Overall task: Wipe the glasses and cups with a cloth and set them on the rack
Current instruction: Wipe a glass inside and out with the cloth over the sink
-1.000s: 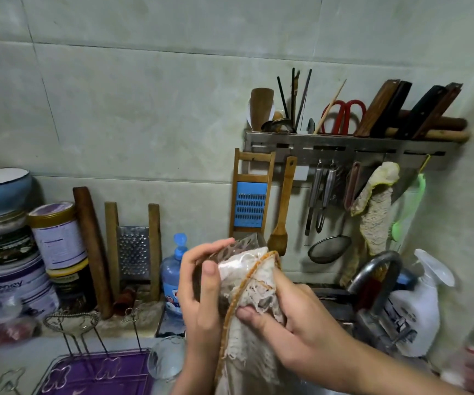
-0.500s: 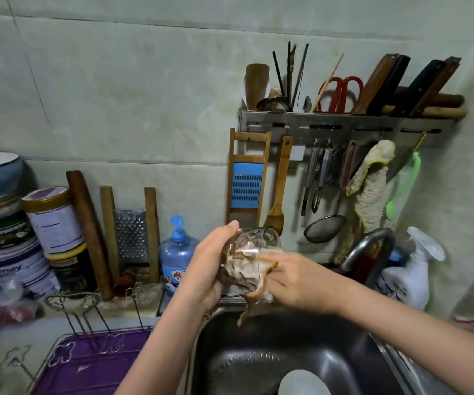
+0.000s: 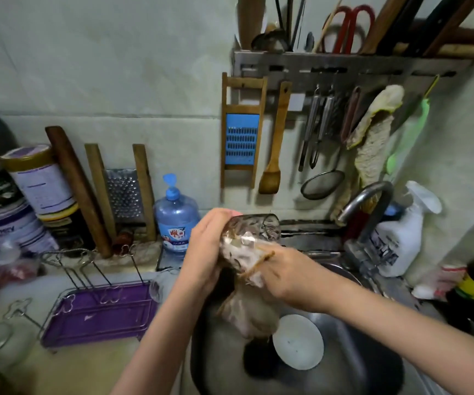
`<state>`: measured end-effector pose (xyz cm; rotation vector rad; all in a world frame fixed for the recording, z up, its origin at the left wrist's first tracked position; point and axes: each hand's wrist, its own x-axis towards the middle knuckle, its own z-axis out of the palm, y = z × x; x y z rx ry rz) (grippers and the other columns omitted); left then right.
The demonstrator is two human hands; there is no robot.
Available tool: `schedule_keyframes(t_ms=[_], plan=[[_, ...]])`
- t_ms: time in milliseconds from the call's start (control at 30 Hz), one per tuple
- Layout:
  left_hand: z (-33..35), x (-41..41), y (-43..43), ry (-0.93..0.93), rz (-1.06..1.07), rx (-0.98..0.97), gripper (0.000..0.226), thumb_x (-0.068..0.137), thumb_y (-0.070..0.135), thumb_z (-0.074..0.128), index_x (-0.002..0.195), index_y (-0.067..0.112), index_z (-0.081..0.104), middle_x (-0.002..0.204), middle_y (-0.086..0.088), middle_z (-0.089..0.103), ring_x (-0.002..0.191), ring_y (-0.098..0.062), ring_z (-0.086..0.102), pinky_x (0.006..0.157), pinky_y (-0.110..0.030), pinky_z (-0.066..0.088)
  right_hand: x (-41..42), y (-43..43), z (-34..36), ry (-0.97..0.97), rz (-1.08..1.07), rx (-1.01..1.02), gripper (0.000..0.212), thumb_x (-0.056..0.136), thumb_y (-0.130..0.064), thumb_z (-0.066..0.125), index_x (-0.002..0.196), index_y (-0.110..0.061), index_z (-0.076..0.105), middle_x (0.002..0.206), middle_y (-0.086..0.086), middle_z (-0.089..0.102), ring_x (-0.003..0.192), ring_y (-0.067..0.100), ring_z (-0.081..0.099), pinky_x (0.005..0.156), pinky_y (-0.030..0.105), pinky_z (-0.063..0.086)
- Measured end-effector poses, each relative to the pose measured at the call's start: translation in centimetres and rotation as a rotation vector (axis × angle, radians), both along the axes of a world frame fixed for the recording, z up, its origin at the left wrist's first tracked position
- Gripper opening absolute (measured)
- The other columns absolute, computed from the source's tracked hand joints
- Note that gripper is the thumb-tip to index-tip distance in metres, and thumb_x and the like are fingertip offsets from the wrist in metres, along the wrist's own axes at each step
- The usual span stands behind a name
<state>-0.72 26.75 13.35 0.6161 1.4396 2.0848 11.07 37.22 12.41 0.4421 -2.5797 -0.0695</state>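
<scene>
Steel sink (image 3: 358,363) takes up the near right, with a white plate (image 3: 298,342) lying in its bottom. On the bench (image 3: 93,363) to the left sits the wire rack (image 3: 96,309) with its purple tray. Over the sink, the left hand (image 3: 206,249) is wrapped around a clear glass (image 3: 254,232), tipped on its side, base pointing to the far wall. The right hand (image 3: 290,276) pinches a pale cloth (image 3: 247,306) stuffed into the glass mouth, the rest dangling down. A second glass (image 3: 163,285) stands just beside the rack's right edge.
</scene>
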Motion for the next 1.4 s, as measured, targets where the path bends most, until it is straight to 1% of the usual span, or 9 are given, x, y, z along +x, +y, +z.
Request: schedule_keyframes(t_ms=[200, 300, 367, 500, 733, 933, 1033, 1200, 1400], plan=[[-1.8, 0.9, -0.1, -0.235, -0.188, -0.189, 0.027, 0.077, 0.037, 0.061, 0.066, 0.014, 0.069, 0.066, -0.004, 0.066, 0.059, -0.018, 0.061, 0.061, -0.026, 0.045, 1.0, -0.3, -1.9, -0.008, 0.078, -0.151, 0.025, 0.098, -0.003, 0.032, 0.102, 0.006, 0.055, 0.094, 0.022, 0.068, 0.101, 0.029, 0.049, 0.099, 0.036, 0.043], [-4.2, 1.6, -0.3, -0.284, -0.189, -0.010, 0.030, 0.086, 0.033, 0.053, 0.077, 0.014, 0.074, 0.076, -0.005, 0.071, 0.069, -0.017, 0.067, 0.070, -0.027, 0.051, 1.9, -1.3, -2.5, -0.161, -0.022, -0.435, 0.027, 0.087, -0.006, 0.042, 0.105, 0.008, 0.056, 0.089, 0.017, 0.069, 0.092, 0.015, 0.053, 0.088, 0.027, 0.044], [-5.7, 2.2, -0.3, -0.144, -0.036, 0.080, 0.021, 0.088, 0.033, 0.056, 0.098, 0.019, 0.068, 0.093, -0.003, 0.068, 0.089, -0.018, 0.063, 0.084, -0.033, 0.048, 2.3, -1.6, -2.6, -0.211, -0.119, -0.799, 0.028, 0.086, -0.015, 0.055, 0.102, 0.007, 0.061, 0.084, 0.005, 0.069, 0.081, 0.002, 0.061, 0.074, 0.017, 0.048], [-6.7, 2.8, -0.1, 0.168, 0.152, -0.027, 0.027, 0.088, 0.041, 0.050, 0.095, 0.021, 0.065, 0.091, 0.017, 0.066, 0.092, -0.001, 0.059, 0.088, -0.018, 0.044, 2.7, -2.0, -4.0, -0.318, -0.229, -1.055, 0.037, 0.087, -0.029, 0.058, 0.109, 0.000, 0.060, 0.092, 0.009, 0.073, 0.084, 0.021, 0.067, 0.078, 0.035, 0.051], [-7.5, 1.9, -0.1, -0.114, 0.052, -0.189, 0.014, 0.071, 0.033, 0.062, 0.071, 0.022, 0.070, 0.078, -0.006, 0.064, 0.079, -0.022, 0.058, 0.076, -0.039, 0.045, 1.7, -1.0, -6.0, -0.068, 0.031, -0.234, 0.030, 0.105, -0.013, 0.020, 0.106, 0.003, 0.045, 0.088, 0.020, 0.071, 0.091, 0.029, 0.056, 0.089, 0.032, 0.043], [-7.2, 1.2, 0.5, -0.361, -0.021, -0.341, 0.021, 0.087, 0.031, 0.054, 0.074, 0.018, 0.064, 0.067, -0.003, 0.065, 0.062, -0.019, 0.059, 0.055, -0.025, 0.047, 0.8, 0.9, -6.2, -0.280, 0.056, -0.216, 0.019, 0.089, 0.002, 0.037, 0.104, -0.002, 0.047, 0.097, 0.017, 0.071, 0.103, 0.033, 0.065, 0.104, 0.033, 0.045], [-7.6, 1.1, 0.5, -0.436, 0.025, -0.310, 0.032, 0.086, 0.041, 0.056, 0.092, 0.012, 0.069, 0.086, -0.013, 0.069, 0.081, -0.028, 0.065, 0.074, -0.035, 0.053, 0.6, -0.3, -5.5, -0.433, 0.005, -0.569, 0.034, 0.086, -0.008, 0.044, 0.117, -0.006, 0.059, 0.120, 0.014, 0.065, 0.116, 0.020, 0.052, 0.109, 0.013, 0.025], [-7.5, 0.3, 0.3, 0.019, 0.085, -0.139, 0.024, 0.082, 0.036, 0.063, 0.096, 0.016, 0.066, 0.088, 0.001, 0.068, 0.087, -0.014, 0.063, 0.076, -0.027, 0.052, -0.1, -1.2, -4.4, -0.538, -0.108, -1.332, 0.024, 0.093, -0.015, 0.061, 0.112, -0.030, 0.064, 0.111, -0.022, 0.067, 0.109, -0.006, 0.058, 0.095, 0.012, 0.041], [-6.6, -1.6, 1.4, 0.031, 0.128, -0.135, 0.017, 0.093, 0.015, 0.056, 0.080, 0.011, 0.066, 0.071, 0.010, 0.066, 0.071, 0.000, 0.059, 0.068, -0.013, 0.048, -2.2, -1.1, -4.0, -0.542, -0.175, -1.363, 0.017, 0.088, -0.012, 0.066, 0.105, -0.017, 0.068, 0.094, -0.019, 0.069, 0.094, -0.013, 0.060, 0.086, 0.011, 0.044]])
